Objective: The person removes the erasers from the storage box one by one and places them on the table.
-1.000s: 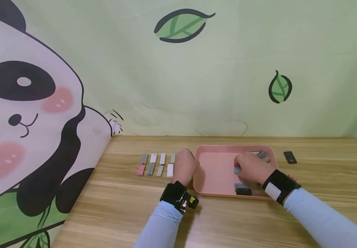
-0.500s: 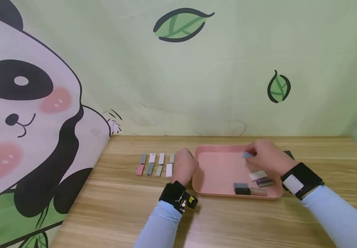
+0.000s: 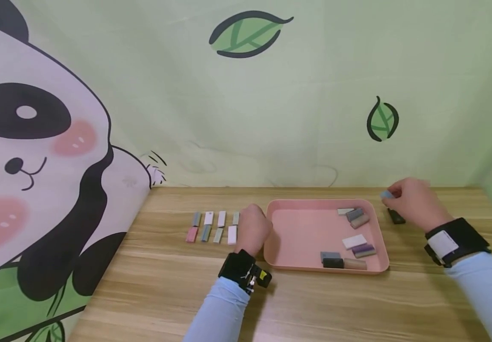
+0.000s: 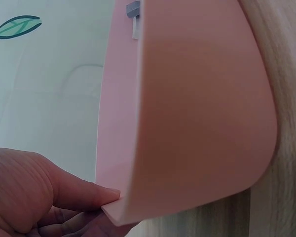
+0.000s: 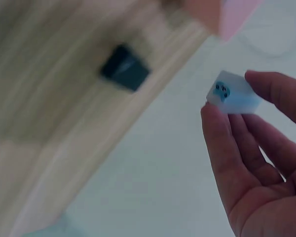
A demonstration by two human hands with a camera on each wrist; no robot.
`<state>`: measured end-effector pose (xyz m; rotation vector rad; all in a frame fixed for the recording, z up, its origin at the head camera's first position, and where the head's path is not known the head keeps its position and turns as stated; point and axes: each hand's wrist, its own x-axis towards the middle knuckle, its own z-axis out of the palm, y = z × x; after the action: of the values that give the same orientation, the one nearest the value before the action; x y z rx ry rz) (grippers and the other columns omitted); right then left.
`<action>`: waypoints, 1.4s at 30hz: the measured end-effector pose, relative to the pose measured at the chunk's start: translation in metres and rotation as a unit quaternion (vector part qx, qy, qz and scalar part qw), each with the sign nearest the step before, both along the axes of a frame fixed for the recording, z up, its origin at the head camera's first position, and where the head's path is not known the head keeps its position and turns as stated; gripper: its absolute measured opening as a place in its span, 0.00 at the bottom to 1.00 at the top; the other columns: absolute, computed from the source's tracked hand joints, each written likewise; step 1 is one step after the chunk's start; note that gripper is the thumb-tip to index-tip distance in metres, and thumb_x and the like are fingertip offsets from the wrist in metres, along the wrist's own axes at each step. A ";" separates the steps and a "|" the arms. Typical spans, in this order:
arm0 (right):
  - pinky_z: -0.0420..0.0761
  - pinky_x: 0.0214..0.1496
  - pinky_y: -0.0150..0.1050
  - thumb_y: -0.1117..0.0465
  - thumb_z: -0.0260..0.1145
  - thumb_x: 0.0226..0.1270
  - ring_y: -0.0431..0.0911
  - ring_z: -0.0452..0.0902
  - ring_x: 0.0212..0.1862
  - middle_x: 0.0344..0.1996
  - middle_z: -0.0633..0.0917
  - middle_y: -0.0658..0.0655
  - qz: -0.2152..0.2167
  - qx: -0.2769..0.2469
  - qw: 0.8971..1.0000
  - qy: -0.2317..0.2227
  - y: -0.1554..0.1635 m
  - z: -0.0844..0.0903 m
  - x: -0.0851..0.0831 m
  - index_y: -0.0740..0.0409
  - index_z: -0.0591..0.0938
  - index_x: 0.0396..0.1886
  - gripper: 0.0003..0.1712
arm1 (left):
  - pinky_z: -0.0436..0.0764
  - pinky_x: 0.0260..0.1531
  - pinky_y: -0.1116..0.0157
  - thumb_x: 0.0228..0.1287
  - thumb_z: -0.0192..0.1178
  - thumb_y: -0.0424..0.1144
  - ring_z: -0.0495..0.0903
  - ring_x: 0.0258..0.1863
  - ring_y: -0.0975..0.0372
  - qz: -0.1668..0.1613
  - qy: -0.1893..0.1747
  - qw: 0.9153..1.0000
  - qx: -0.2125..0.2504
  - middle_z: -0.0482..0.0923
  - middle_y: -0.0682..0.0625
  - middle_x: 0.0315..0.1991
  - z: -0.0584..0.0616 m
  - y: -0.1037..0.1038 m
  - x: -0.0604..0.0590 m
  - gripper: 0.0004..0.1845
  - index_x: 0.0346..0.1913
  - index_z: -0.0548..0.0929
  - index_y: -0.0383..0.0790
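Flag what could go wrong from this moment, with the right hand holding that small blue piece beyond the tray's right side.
1. The right hand pinches the blue piece only by its edges at the fingertips, above the table; it could slip and drop.
2. The black piece lies just under that hand and could get knocked.
3. The left hand grips the pink tray at its edge, beside the rows of small pieces; a nudge might scatter them.

Tray [image 3: 267, 247] mid-table, blocks [image 3: 213, 226] to its left, maybe a remote [image 3: 396, 216] to its right
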<state>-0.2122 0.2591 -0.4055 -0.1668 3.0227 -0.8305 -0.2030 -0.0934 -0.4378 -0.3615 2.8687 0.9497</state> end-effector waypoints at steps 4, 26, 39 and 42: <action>0.77 0.37 0.54 0.53 0.64 0.59 0.62 0.79 0.39 0.40 0.82 0.73 -0.049 0.011 0.999 0.018 0.022 -0.011 0.001 0.76 0.79 0.44 0.26 | 0.71 0.13 0.68 0.56 0.58 0.29 0.76 0.17 0.60 0.006 -0.007 1.000 0.001 0.78 0.49 0.17 0.001 0.001 0.000 0.08 0.21 0.80 0.41; 0.72 0.25 0.46 0.55 0.64 0.56 0.67 0.78 0.35 0.33 0.83 0.74 -0.119 0.048 0.992 0.017 0.047 -0.044 0.004 0.76 0.82 0.33 0.23 | 0.72 0.14 0.68 0.55 0.59 0.29 0.76 0.17 0.60 0.006 -0.013 1.000 -0.002 0.78 0.49 0.18 0.002 0.002 -0.003 0.07 0.21 0.80 0.40; 0.71 0.28 0.48 0.55 0.64 0.57 0.67 0.77 0.35 0.34 0.82 0.75 -0.131 0.036 0.991 0.016 0.045 -0.054 0.003 0.78 0.81 0.36 0.24 | 0.73 0.15 0.68 0.57 0.59 0.30 0.77 0.18 0.60 0.012 -0.022 1.000 0.008 0.78 0.48 0.19 0.003 0.002 -0.001 0.06 0.24 0.81 0.40; 0.72 0.30 0.51 0.54 0.63 0.57 0.69 0.76 0.37 0.37 0.81 0.76 -0.134 0.037 0.990 0.010 0.044 -0.055 0.003 0.78 0.80 0.38 0.26 | 0.73 0.15 0.68 0.57 0.58 0.30 0.77 0.18 0.60 0.012 -0.024 1.000 0.008 0.78 0.48 0.19 0.002 0.001 0.000 0.07 0.24 0.80 0.40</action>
<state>-0.2091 0.3030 -0.4609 0.2386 3.1329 -0.7311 -0.2034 -0.0920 -0.4358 -0.4116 2.8175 0.9538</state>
